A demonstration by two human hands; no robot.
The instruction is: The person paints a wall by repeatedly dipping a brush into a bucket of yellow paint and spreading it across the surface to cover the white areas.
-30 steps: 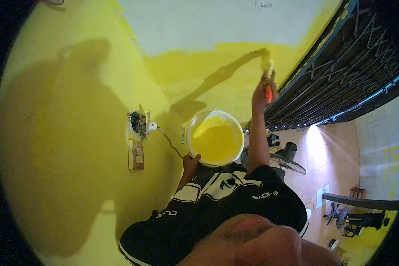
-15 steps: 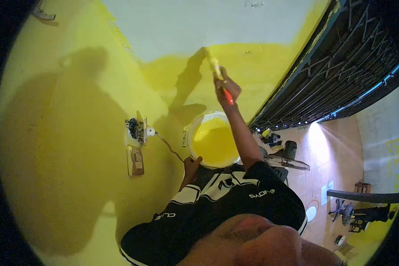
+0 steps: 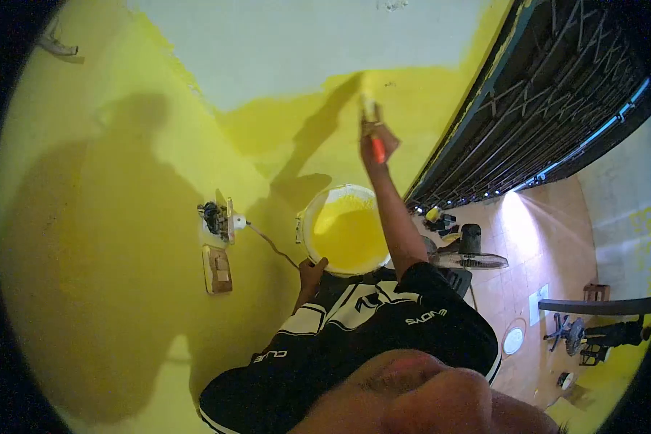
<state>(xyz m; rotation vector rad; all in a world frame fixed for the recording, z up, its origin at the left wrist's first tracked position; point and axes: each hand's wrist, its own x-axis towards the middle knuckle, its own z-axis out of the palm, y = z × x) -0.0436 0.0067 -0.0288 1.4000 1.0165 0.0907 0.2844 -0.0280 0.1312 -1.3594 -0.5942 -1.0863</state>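
A paintbrush (image 3: 377, 150) with a red handle is gripped in my right hand (image 3: 380, 139), its yellow-coated bristles against the wall (image 3: 282, 123). Fresh yellow covers the wall's lower band, while pale white-blue lies above it. Below the brush, a white bucket (image 3: 309, 242) holds yellow paint (image 3: 351, 235). My left hand (image 3: 312, 271) grips the bucket's rim at its near left side, thumb over the edge. The bucket sits close against my chest.
To the left are an open socket box (image 3: 215, 220) with a plugged-in cord and a wall switch (image 3: 218, 269). A dark folding metal gate (image 3: 528, 108) borders the right. Behind it on the floor stand a fan (image 3: 470, 259) and a white lid-like disc (image 3: 513, 341).
My right hand has moved the brush to the right along the yellow band. The left hand stays on the bucket rim, and the view has shifted slightly.
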